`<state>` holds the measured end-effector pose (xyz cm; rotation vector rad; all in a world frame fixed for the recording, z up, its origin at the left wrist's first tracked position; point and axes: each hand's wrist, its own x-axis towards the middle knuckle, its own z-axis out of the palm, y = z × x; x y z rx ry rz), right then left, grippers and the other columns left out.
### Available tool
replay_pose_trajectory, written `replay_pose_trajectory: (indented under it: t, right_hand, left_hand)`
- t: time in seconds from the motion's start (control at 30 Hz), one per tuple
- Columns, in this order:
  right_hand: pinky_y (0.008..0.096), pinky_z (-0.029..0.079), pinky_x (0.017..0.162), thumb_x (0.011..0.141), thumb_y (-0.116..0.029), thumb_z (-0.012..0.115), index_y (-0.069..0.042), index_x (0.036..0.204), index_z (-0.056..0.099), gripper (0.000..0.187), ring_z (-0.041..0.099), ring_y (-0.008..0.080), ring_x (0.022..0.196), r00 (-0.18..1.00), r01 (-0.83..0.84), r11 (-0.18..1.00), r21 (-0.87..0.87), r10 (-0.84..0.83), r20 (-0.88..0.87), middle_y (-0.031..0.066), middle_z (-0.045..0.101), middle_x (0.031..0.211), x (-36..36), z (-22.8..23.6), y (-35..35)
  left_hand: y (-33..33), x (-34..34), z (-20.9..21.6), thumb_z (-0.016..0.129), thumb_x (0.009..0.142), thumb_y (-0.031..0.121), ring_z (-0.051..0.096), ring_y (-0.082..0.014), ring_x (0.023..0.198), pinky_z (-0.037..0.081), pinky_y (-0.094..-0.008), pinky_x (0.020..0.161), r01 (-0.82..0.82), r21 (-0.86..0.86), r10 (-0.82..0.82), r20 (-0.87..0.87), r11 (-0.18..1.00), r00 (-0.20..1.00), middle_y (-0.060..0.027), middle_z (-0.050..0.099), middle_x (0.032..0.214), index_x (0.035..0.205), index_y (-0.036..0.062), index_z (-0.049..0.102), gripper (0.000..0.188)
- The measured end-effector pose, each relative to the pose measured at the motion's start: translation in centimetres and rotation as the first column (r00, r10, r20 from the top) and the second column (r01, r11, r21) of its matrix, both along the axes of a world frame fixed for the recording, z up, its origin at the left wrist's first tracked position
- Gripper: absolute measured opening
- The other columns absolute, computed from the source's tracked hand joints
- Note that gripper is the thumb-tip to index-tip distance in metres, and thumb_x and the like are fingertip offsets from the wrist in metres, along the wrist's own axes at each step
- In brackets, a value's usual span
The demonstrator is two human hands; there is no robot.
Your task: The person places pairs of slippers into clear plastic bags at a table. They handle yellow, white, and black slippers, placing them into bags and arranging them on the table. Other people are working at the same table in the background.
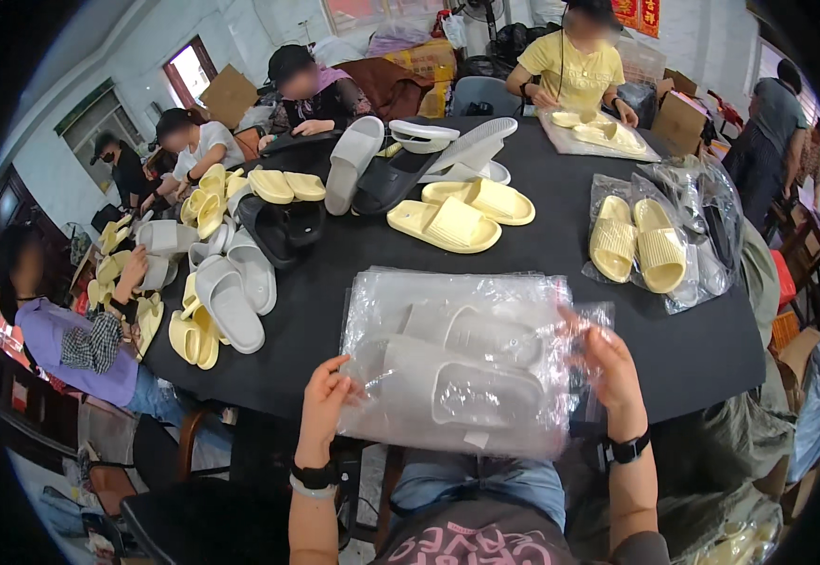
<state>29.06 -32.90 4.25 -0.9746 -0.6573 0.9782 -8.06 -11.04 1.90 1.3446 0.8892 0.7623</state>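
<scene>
In front of me at the table's near edge lies a clear plastic bag (pixel 391 292), with a pair of light grey slippers (pixel 485 391) inside, one beside the other. It appears to rest on more flat clear bags. My left hand (pixel 328 391) has its fingers curled at the bag's left edge, pinching the film. At the right edge, my right hand (pixel 609 363) touches crinkled plastic, its fingers stretched out and apart. A loose flap of film (pixel 596 325) sticks out beside that hand.
Unbagged yellow slippers (pixel 452 224) lie beyond the bag, with black slippers (pixel 386 184) and grey slippers (pixel 229 301) heaped to the left. Bagged yellow slippers (pixel 638 240) lie at the right on the black table (pixel 542 250). Across it, a person in yellow (pixel 575 71) handles slippers; several others sit leftward.
</scene>
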Motion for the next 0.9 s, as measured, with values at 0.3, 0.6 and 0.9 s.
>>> replay_pose_trajectory:
  t: [0.3, 0.6, 0.9]
  right_hand:
    - [0.0636, 0.036, 0.106, 0.095, -0.070, 0.033, -0.007, 0.154, 0.026, 0.086, 0.030, 0.0427, 0.143, 0.910, -0.234, 0.914, 0.331, 0.326, -0.257, 0.0192, 0.023, 0.160, -2.0, 0.0, 1.1]
    - [0.0438, 0.049, 0.097, 0.092, -0.037, 0.067, 0.005, 0.134, 0.048, 0.063, 0.065, 0.0352, 0.108, 0.953, -0.302, 0.953, -0.031, 0.301, -0.041, 0.0268, 0.065, 0.116, -2.7, -4.1, -6.7]
    - [0.0323, 0.056, 0.069, 0.096, -0.018, 0.062, 0.001, 0.097, 0.067, 0.020, 0.073, 0.0285, 0.078, 0.993, -0.089, 0.995, 0.034, 0.092, -0.071, 0.0202, 0.073, 0.089, -2.5, -6.0, -6.2]
  left_hand:
    - [-0.2, 0.3, 0.8, 0.050, 0.100, 0.004, 0.066, -0.0173, 0.081, 0.056, -0.0294, 0.075, -0.128, -0.154, 0.140, 0.067, 0.980, 0.988, -0.0086, 0.065, 0.097, 0.142, 0.0004, 0.038, 0.043]
    - [-1.5, -3.8, -1.7, 0.056, 0.099, 0.008, 0.055, -0.0098, 0.066, 0.046, -0.0234, 0.056, -0.022, 0.018, 0.025, -0.160, 1.000, 0.987, -0.0048, 0.059, 0.081, 0.143, 0.0017, 0.038, 0.048]
    - [-1.8, -3.7, -1.6, 0.054, 0.098, 0.002, 0.050, -0.0086, 0.060, 0.042, -0.0217, 0.053, -0.163, -0.162, 0.177, 0.077, 0.973, 0.981, -0.0030, 0.054, 0.075, 0.135, 0.0017, 0.042, 0.039]
